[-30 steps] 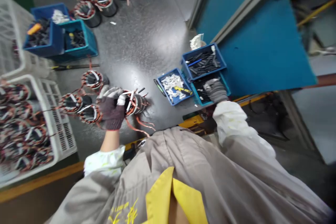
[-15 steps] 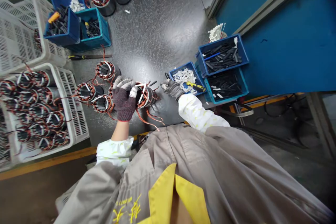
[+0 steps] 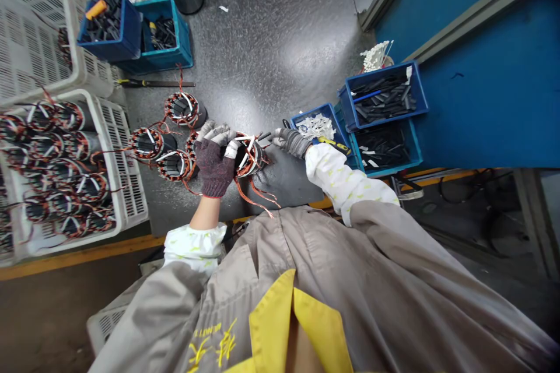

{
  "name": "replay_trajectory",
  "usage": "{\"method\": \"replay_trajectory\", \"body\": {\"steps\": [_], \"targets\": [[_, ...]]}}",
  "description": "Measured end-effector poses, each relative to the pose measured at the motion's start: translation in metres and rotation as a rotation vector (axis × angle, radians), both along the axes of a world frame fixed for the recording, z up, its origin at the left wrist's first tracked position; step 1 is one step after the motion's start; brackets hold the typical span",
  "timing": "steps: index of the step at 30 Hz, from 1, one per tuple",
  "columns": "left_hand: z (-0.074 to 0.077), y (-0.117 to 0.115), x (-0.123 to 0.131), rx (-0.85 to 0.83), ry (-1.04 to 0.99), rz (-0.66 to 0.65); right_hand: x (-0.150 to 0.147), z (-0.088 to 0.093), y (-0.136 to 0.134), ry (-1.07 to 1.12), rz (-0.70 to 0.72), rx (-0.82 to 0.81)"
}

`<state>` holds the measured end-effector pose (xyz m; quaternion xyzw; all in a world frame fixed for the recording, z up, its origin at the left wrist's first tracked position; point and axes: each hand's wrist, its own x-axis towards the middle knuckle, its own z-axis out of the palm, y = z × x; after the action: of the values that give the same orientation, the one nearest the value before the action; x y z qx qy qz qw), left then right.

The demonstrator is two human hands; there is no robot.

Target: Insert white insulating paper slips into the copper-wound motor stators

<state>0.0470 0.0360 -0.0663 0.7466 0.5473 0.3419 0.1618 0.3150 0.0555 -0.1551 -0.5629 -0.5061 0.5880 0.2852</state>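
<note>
A motor stator (image 3: 254, 164) with copper windings, white ties and loose orange leads lies tilted on the grey worktop in front of me. My left hand (image 3: 214, 160), in a dark knitted glove with pale fingertips, grips its left side; part of the windings is hidden beneath the fingers. From the stator's upper right sticks a short dark sleeve (image 3: 264, 136). My right hand (image 3: 291, 143), in a grey glove, is closed with its fingertips at the outer end of that sleeve. Whatever those fingers pinch is too small to make out.
Several stators (image 3: 181, 109) stand left of my left hand. A white crate (image 3: 126, 169) holds more. At right are a blue tray of white pieces (image 3: 317, 127) with a yellow-handled tool, and bins of dark sleeves (image 3: 385, 96). A file (image 3: 157, 83) lies at upper left.
My right hand has come closer to the stator, its fingertips now at the dark sleeve. The left hand keeps its hold. The whole view has shifted slightly.
</note>
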Motion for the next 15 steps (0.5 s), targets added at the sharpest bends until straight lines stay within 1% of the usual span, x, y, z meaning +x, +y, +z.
{"method": "replay_trajectory", "body": {"steps": [4, 6, 8, 12, 15], "targets": [[0.003, -0.001, 0.002, 0.000, 0.036, 0.006, 0.007, 0.005, -0.007, -0.049, -0.097, -0.120], [0.004, -0.001, 0.002, -0.003, 0.038, 0.009, 0.006, 0.007, -0.009, -0.069, -0.113, -0.142], [0.004, -0.001, 0.002, -0.013, 0.038, 0.008, 0.004, 0.006, -0.009, -0.068, -0.100, -0.134], [0.002, -0.001, 0.001, -0.023, 0.033, 0.005, 0.004, 0.000, -0.005, -0.022, -0.044, -0.063], [0.000, 0.000, 0.000, -0.025, 0.035, 0.008, 0.004, -0.005, -0.001, -0.030, -0.028, -0.066]]}}
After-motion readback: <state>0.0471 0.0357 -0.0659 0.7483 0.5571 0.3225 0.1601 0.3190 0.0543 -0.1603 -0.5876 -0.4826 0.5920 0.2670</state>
